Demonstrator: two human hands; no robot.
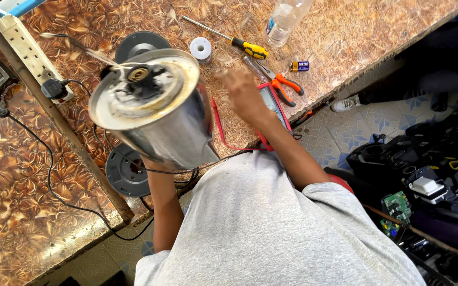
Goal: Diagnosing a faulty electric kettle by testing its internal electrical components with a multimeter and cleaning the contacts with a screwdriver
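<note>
My left hand [153, 166] grips a steel electric kettle body [160, 122] from underneath and holds it tilted above the patterned bench [345, 32]. The kettle's open underside faces me, showing a stained plate and a central fitting. My right hand [242, 92], blurred by motion, hovers over a red multimeter [272, 103] with its fingers apart and nothing in them. Just beyond it lie orange-handled pliers [282, 83], and a screwdriver [250, 49] with a yellow and black handle lies further back.
A white solder spool [201, 48], a small battery [299, 65] and a plastic bottle [284, 18] lie on the bench. Two round black discs [127, 172] flank the kettle. A power strip [30, 50] with a plug is at the left. Electronic scrap [425, 185] is piled on the floor.
</note>
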